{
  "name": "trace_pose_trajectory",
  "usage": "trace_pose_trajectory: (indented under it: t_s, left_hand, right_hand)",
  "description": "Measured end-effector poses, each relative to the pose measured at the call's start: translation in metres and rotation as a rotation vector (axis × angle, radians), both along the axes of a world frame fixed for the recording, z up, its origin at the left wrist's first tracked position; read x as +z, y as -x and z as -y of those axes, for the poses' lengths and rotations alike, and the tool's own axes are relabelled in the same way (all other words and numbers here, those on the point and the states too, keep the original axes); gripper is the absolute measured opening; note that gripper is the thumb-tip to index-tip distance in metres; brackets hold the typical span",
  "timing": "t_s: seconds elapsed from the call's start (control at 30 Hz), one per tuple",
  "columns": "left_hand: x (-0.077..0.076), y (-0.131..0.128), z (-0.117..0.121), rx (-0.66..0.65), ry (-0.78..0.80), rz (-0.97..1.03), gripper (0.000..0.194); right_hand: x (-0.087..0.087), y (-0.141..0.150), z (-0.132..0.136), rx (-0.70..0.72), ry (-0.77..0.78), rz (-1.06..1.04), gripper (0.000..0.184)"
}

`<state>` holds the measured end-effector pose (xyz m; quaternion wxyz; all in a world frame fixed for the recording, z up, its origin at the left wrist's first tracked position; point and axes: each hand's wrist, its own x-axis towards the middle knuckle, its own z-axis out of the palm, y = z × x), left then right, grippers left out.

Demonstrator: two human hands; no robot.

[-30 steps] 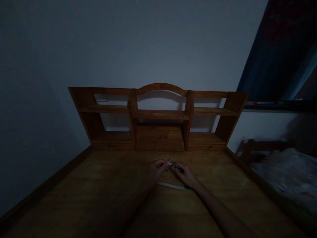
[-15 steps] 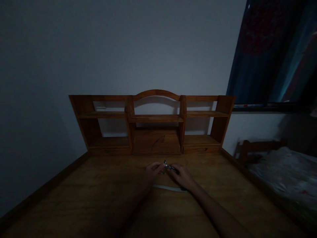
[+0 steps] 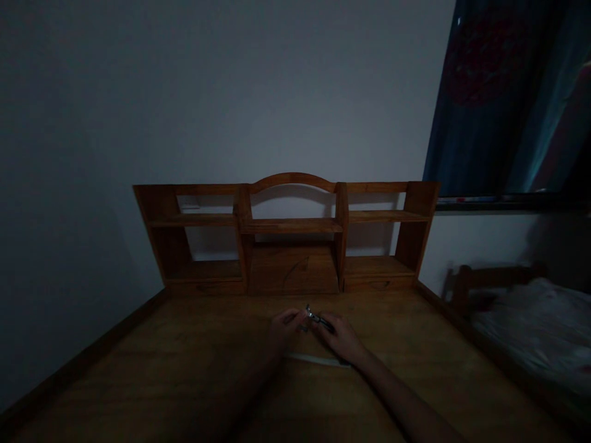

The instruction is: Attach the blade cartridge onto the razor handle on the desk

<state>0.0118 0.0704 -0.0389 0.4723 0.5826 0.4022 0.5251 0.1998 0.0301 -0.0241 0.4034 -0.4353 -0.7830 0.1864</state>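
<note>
A small hand tool with a shiny metal head and a dark handle is held low over the wooden desk, too dim to tell its exact kind. My right hand is closed round the dark handle. At the metal head, my left hand has its thumb and fingers pinched together, touching it or something small beside it. A small shiny bit shows just below the left fingertips. Under both hands, a pale flat strip lies on the desk, its right end near my right wrist.
A wooden shelf unit stands along the back of the desk against the wall. Raised edges border the desk at the sides. To the right are a bed with pale bedding and a window with a dark curtain.
The view has shifted slightly, so the shelf and desk sit a little lower. Both hands keep hold at the tool, with the left fingers bent slightly differently round its head.
</note>
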Motion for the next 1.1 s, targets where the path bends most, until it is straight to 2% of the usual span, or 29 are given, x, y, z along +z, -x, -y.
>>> trace_pose_trajectory:
  t_s: [0.27, 0.47, 0.87, 1.1]
  left_hand:
    - [0.004, 0.004, 0.006, -0.028, 0.044, -0.020, 0.046]
    - [0.009, 0.001, 0.009, 0.005, 0.029, -0.036, 0.043]
    - [0.008, 0.000, 0.008, 0.007, 0.028, -0.009, 0.040]
    - [-0.001, 0.002, 0.005, -0.078, 0.034, 0.006, 0.044]
  right_hand:
    - [0.002, 0.000, 0.001, -0.012, -0.048, 0.035, 0.024]
    - [0.000, 0.000, 0.000, -0.019, -0.063, 0.045, 0.023]
    - [0.001, 0.004, -0.001, 0.000, -0.049, 0.013, 0.023]
    - [0.001, 0.002, -0.002, -0.023, -0.052, 0.043, 0.027]
